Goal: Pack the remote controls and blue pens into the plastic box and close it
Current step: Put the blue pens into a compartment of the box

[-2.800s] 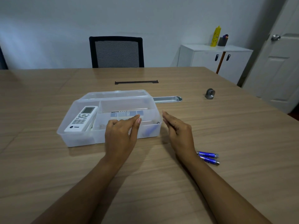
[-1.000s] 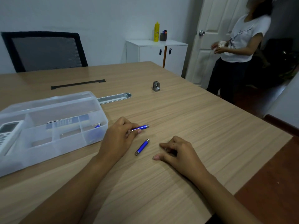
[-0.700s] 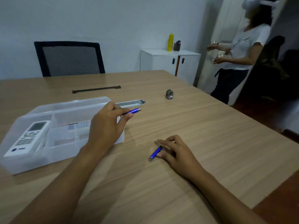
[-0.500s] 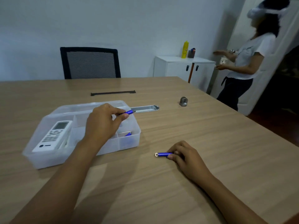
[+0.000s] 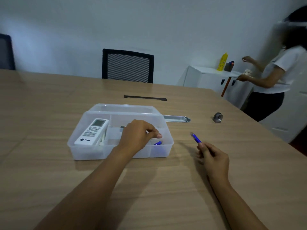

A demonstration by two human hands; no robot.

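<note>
A clear plastic box (image 5: 86,151) sits open in the middle of the wooden table (image 5: 166,196), with its lid (image 5: 123,107) lying flat behind it. A white remote (image 5: 91,132) lies in the left part of the box. A blue pen (image 5: 157,143) lies in the front right part.

The left hand (image 5: 138,136) is over the right side of the box, with fingers curled loosely. I cannot tell if it holds anything.

The right hand (image 5: 213,159) is to the right of the box, near the table's right side. It pinches a second blue pen (image 5: 196,138), which points up and away, off the table.

A small metal thing (image 5: 217,117) sits near the table's right edge. A black chair (image 5: 127,65) stands at the far edge.
</note>
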